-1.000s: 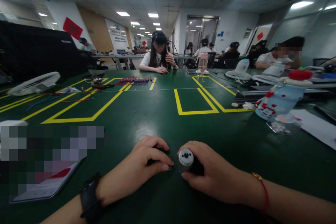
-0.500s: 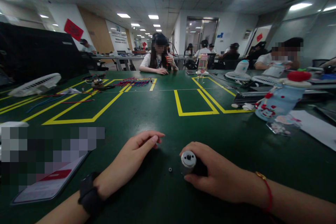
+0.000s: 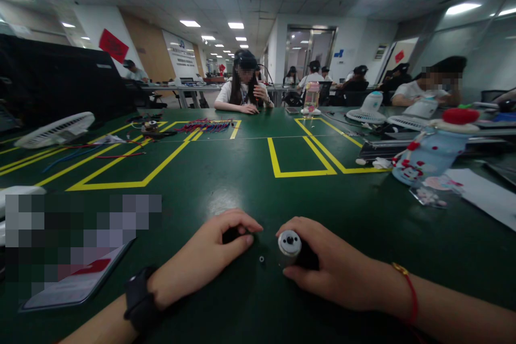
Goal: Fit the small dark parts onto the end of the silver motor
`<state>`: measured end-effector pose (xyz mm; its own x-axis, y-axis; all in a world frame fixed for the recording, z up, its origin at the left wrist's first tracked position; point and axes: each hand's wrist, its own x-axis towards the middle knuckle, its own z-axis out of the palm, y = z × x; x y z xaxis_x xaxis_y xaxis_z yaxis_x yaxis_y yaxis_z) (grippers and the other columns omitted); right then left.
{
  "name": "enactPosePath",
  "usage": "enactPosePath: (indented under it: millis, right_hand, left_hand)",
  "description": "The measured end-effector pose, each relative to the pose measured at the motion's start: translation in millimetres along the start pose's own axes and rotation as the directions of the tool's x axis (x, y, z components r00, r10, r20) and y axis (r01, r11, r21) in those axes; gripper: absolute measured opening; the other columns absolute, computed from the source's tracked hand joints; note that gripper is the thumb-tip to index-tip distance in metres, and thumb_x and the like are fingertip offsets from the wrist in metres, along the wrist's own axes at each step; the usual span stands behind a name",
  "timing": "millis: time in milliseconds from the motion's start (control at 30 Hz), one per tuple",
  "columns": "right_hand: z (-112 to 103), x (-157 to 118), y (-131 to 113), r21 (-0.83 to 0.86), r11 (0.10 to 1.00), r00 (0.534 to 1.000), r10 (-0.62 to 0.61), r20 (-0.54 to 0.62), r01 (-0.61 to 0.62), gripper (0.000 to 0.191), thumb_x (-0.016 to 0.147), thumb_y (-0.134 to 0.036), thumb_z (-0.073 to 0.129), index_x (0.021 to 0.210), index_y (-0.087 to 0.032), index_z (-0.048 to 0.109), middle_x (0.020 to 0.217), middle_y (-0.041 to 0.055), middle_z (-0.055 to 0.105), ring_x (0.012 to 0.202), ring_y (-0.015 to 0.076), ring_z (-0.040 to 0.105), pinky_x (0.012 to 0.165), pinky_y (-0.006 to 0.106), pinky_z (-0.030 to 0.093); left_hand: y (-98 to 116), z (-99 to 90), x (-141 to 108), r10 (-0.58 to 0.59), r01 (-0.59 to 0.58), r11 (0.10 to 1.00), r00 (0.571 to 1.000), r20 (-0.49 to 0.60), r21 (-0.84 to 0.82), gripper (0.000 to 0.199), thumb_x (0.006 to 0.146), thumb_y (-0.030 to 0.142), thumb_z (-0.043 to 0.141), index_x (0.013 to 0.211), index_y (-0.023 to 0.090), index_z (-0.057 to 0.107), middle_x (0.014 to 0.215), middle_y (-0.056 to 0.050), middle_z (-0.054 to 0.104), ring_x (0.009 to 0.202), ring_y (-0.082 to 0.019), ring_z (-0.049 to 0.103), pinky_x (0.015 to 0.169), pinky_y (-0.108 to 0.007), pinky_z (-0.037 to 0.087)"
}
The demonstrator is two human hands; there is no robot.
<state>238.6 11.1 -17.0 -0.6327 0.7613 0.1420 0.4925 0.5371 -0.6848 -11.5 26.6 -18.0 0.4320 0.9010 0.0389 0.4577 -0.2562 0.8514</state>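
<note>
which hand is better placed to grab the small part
Probably the left hand: it looks free, parted fingers near the small part, while the right hand grips the cylinder.

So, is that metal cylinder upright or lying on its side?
Upright: the metal cylinder shows its round end on top, side below, the right hand gripping it.

Across the green tabletop (image 3: 229,172) we see yellow tape (image 3: 306,174) marking out rectangles, with a tangle of red and blue wires (image 3: 207,126) lying over some of it. To our left are a tilted white fan (image 3: 56,130), a partly pixelated phone (image 3: 68,294) and a large black panel (image 3: 60,75). On our right, a light-blue bottle (image 3: 437,148) with a red top stands near a white paper sheet (image 3: 486,196). Facing us, a person in a dark cap (image 3: 239,91) sits beyond the far edge, left of a pink-topped clear bottle (image 3: 311,98).
</note>
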Motion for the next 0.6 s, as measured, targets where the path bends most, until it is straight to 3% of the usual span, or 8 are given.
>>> enactPosePath:
  millis: [100,267,600]
  right_hand:
    - [-0.1,0.8,-0.1,-0.001,1.000,1.000,-0.006,-0.001,0.006,0.038,0.077,-0.017,0.068,0.112,-0.021,0.056,0.108,0.0038,0.060,0.095,0.0199,0.055,0.088,0.035,0.044]
    - [-0.2,0.8,-0.6,0.003,1.000,1.000,-0.007,0.010,0.007,0.035,0.077,-0.017,0.068,0.110,-0.021,0.056,0.106,0.0026,0.060,0.093,0.0190,0.054,0.085,0.033,0.043]
    - [0.7,1.6,2.4,0.010,1.000,1.000,-0.020,0.007,0.020,0.036,0.077,-0.017,0.069,0.110,-0.022,0.055,0.106,0.0017,0.059,0.093,0.0186,0.053,0.085,0.033,0.043]
  left_hand:
    - [2.3,0.0,-2.4,0.095,-0.105,0.985,0.992,0.082,0.134,0.019,0.081,0.019,0.067,0.098,0.027,0.070,0.109,-0.002,0.066,0.106,-0.024,0.057,0.098,-0.038,0.038]
    - [4.4,-0.3,-4.4,0.127,-0.163,0.956,0.979,0.157,0.246,0.024,0.077,0.022,0.074,0.099,0.030,0.069,0.113,0.001,0.063,0.111,-0.024,0.053,0.101,-0.040,0.034]
    - [4.6,2.8,-2.3,0.135,-0.167,0.949,0.982,0.135,0.269,0.006,0.085,0.029,0.070,0.091,0.029,0.071,0.107,0.002,0.064,0.106,-0.021,0.056,0.097,-0.038,0.035]
